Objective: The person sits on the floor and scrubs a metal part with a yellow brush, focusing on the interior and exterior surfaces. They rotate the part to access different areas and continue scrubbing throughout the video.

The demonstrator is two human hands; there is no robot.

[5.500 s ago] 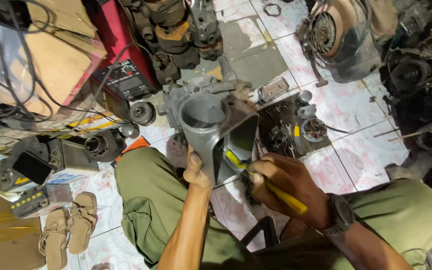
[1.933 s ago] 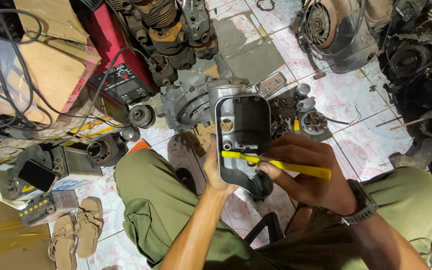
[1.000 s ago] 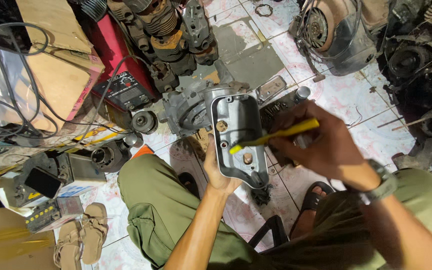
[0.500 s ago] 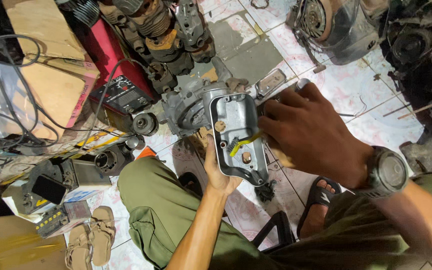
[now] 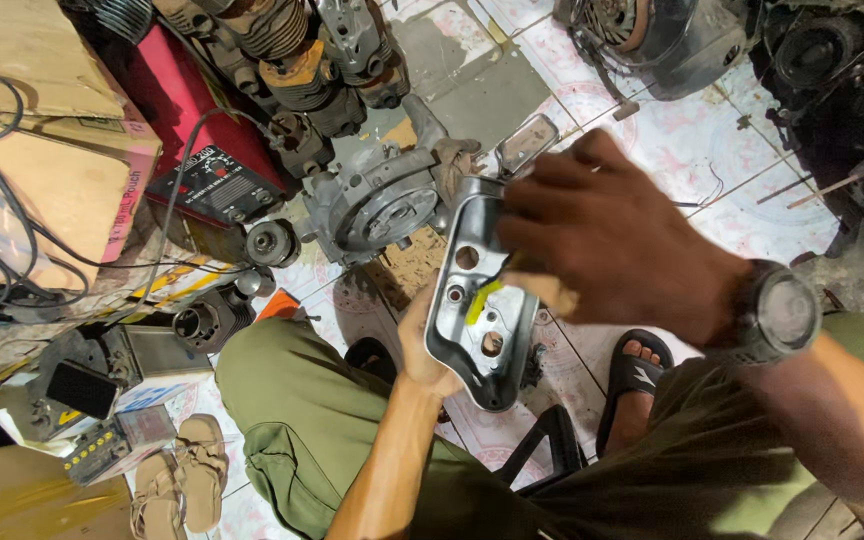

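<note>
Held over the lap, a grey cast-metal engine cover [image 5: 480, 330], hollow side up, gripped at its left rim by the left hand [image 5: 420, 345], likely to steady and expose the inside. Pressed into the hollow from the right, a yellow-handled brush [image 5: 480, 298], pinched in the closed right hand [image 5: 607, 245], which masks the cover's far right edge. Just beyond the cover's far end, a grey engine casing [image 5: 377, 200] on the tiled floor [image 5: 672, 150]. Open tiles to the far right; crowded left, with a red welding machine [image 5: 214, 180], cardboard boxes [image 5: 42, 160] and cables.
</note>
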